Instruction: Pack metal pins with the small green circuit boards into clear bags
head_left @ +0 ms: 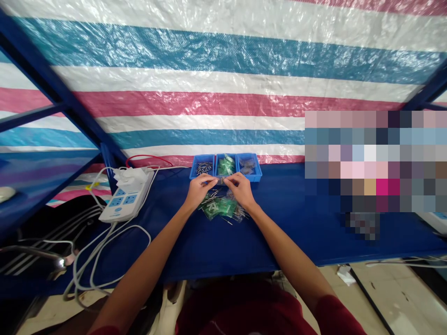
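The shirt (237, 307) faced the tray (255, 177), at whose near edge the left hand (200, 187) and right hand (240, 188) pinched a tiny piece (221, 180) between them.

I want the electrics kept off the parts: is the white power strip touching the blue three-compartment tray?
Apart. The head view shows blue tabletop between the white power strip and the blue three-compartment tray to its right.
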### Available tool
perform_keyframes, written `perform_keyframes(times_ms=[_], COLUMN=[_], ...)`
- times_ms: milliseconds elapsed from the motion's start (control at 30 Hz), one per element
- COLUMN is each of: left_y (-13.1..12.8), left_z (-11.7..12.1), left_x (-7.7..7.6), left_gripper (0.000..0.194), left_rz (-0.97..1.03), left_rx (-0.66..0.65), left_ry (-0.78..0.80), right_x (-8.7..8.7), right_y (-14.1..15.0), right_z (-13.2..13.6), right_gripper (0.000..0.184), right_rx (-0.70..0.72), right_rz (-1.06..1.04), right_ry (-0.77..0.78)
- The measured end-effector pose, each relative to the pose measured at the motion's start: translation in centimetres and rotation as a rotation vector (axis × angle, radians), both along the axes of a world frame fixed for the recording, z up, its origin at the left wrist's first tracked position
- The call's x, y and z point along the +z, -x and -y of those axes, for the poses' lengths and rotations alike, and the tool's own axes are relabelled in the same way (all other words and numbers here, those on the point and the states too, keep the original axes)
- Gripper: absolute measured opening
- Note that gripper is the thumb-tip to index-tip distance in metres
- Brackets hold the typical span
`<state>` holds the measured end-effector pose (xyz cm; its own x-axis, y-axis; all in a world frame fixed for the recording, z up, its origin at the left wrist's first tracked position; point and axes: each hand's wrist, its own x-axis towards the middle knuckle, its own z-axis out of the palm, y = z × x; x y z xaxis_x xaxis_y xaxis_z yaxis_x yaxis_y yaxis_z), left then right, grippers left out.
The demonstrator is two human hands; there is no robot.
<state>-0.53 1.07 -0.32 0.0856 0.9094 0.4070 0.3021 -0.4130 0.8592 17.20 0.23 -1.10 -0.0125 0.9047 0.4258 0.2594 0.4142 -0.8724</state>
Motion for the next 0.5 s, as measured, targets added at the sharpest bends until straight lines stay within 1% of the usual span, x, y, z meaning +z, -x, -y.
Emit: perform_keyframes(times_ms=[67,133,200,300,433,500], left_y=[-0.01,-0.03,-0.08,-0.19,-0.26,-0.19], left_z=[-0.05,-0.04,0.04,0.19,0.27,0.29], left_x=[-0.17,-0.27,-0.25,-0.05,0.18,0.28], left_gripper=[0.031,0.031,0.032,0.032,0.033,0.033], left_rz=[-0.015,-0.038,-0.047,-0.021,-0.011,-0.033], left_rx=[-0.006,-0.038,-0.035,0.009,-0.08,-0.087], left_ry=[-0.02,0.009,0.034,0.033,0.074,0.065], right_x=[-0.06,-0.14,-0.14,0.06,0.41,0.51], right_y=[0.01,0.09,0.18,0.19,0.03,-0.08], right_z=[-0.03,-0.04,0.01,0.17,0.36,0.39], right_gripper=[0.021,0.025,0.027,0.028,0.026,0.026], right_rx=[-0.027,-0.012,-0.011,-0.036,0.01,0.044], right_rz=[0.055,0.095,0.104,0.071,0.031,-0.011], right_ry=[-0.043,-0.034,-0.025,-0.026,-0.046,-0.035])
